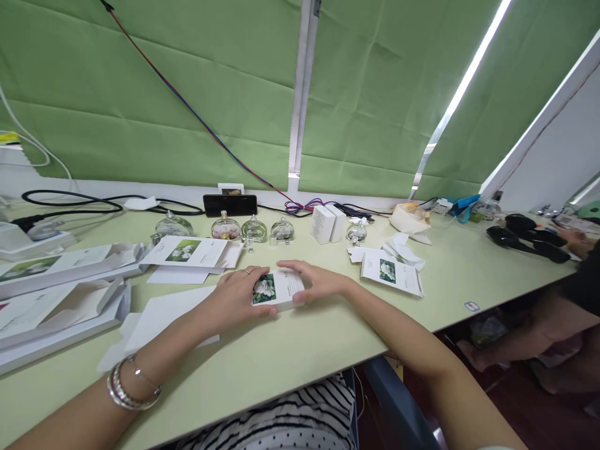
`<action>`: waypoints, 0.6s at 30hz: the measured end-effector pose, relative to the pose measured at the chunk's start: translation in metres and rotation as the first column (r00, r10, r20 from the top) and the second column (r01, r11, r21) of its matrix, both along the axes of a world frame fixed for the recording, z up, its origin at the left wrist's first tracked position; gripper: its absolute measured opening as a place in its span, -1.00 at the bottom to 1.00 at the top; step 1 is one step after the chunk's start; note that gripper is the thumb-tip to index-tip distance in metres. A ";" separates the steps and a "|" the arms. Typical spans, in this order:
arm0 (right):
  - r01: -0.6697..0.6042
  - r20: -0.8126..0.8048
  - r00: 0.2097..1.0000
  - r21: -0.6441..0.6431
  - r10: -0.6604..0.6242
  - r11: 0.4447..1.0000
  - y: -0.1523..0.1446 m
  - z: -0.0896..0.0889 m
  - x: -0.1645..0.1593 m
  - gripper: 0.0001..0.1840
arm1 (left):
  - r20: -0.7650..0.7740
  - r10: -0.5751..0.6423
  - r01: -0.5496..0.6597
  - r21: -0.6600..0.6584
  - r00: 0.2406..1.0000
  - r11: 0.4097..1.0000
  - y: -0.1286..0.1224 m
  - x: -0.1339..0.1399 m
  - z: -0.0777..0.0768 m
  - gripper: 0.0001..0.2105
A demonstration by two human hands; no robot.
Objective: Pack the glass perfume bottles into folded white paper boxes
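In the middle of the table lies a small white box [287, 284] printed with a white flower on a dark green ground. My left hand [246, 290] is around its left end, thumb at the near edge and fingers over the far side. Its right end is between the thumb and fingers of my right hand [316, 281]. Several round glass bottles [225, 227] stand beyond my hands. Left of them rests a flattened flower-printed carton [187, 251]; another flower-printed carton [391, 272] lies to the right, beside crumpled white paper [403, 249].
Larger white cartons [56, 303] are stacked at the left. At the back are a black phone [230, 205], two upright white boxes [327, 224], cables [309, 205] and a single bottle [357, 232]. Black objects with handles [527, 237] and another person's arm [574, 239] are far right.
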State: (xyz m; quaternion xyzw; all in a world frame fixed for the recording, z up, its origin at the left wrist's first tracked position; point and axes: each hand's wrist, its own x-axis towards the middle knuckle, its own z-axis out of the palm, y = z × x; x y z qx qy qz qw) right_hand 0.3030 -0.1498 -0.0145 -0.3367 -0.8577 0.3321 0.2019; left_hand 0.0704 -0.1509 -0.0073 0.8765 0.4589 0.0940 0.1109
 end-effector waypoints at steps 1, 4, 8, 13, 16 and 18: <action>0.006 0.056 0.998 0.062 -0.009 0.998 -0.002 0.000 -0.004 -0.10 | 0.007 -0.019 0.018 0.010 1.000 1.000 -0.001 0.001 -0.001 -0.24; 0.041 0.116 0.991 0.179 -0.062 0.983 -0.005 0.000 -0.011 -0.05 | 0.030 -0.025 0.024 0.045 0.999 0.999 -0.002 0.002 -0.002 -0.27; 0.193 -0.052 0.980 -0.028 -0.194 0.981 0.005 -0.001 0.000 -0.02 | 0.209 0.086 -0.109 0.104 0.974 0.988 0.000 0.000 0.000 -0.18; -0.032 -0.400 0.911 -0.312 -0.100 0.950 0.012 -0.006 0.008 -0.08 | 0.518 0.081 -0.096 0.003 0.852 0.995 -0.002 0.001 0.006 -0.11; -0.149 -0.390 0.921 -0.315 0.015 0.937 0.004 -0.006 -0.002 -0.16 | 0.519 0.046 -0.017 -0.061 0.853 0.998 -0.006 0.005 0.004 -0.16; -0.085 -0.319 0.948 -0.242 0.003 0.966 -0.005 -0.004 -0.011 -0.14 | 0.501 0.035 -0.010 -0.052 0.865 0.999 -0.008 0.007 0.001 -0.20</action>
